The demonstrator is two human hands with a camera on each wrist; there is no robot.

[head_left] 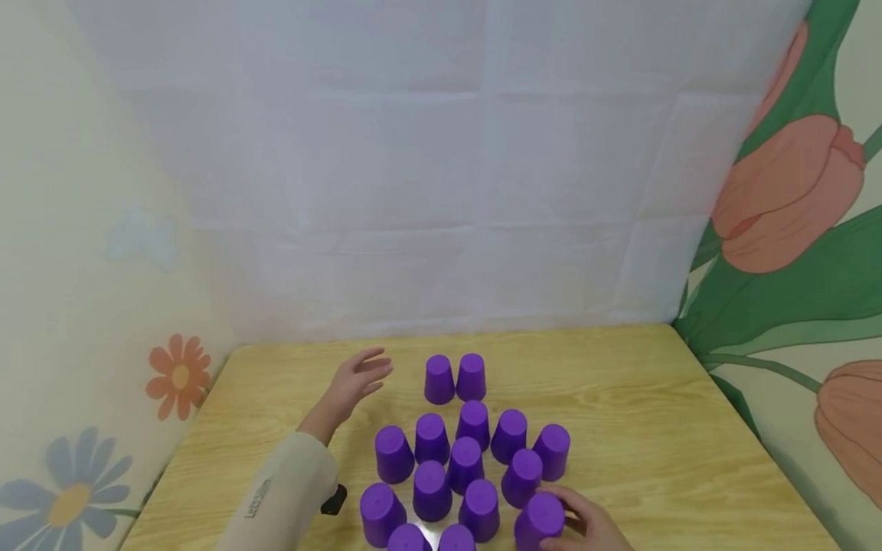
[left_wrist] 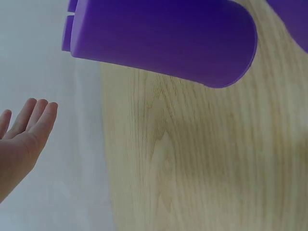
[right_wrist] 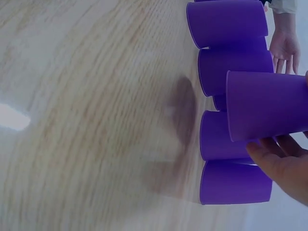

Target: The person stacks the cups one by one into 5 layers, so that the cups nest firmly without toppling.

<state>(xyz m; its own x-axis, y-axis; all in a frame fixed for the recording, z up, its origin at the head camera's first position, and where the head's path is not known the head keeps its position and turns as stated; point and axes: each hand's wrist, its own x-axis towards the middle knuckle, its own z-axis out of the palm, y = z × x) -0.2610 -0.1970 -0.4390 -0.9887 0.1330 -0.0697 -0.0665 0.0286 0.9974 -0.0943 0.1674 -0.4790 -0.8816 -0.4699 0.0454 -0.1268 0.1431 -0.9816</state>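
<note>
Several purple cups, all upside down, are spread over the wooden table. My right hand grips one purple cup at the near right of the group, thumb on one side and fingers on the other. The right wrist view shows this held cup with its rim off the table and a shadow below. My left hand is over the table's back left, fingers extended and holding nothing. To its right stand two cups side by side, the nearer one a purple cup. In the left wrist view the left hand is apart from the large purple cup.
The wooden table ends at a white cloth backdrop. Flower-patterned walls stand at both sides, with an orange flower at left and a pink tulip at right. A small black object sits by the left sleeve.
</note>
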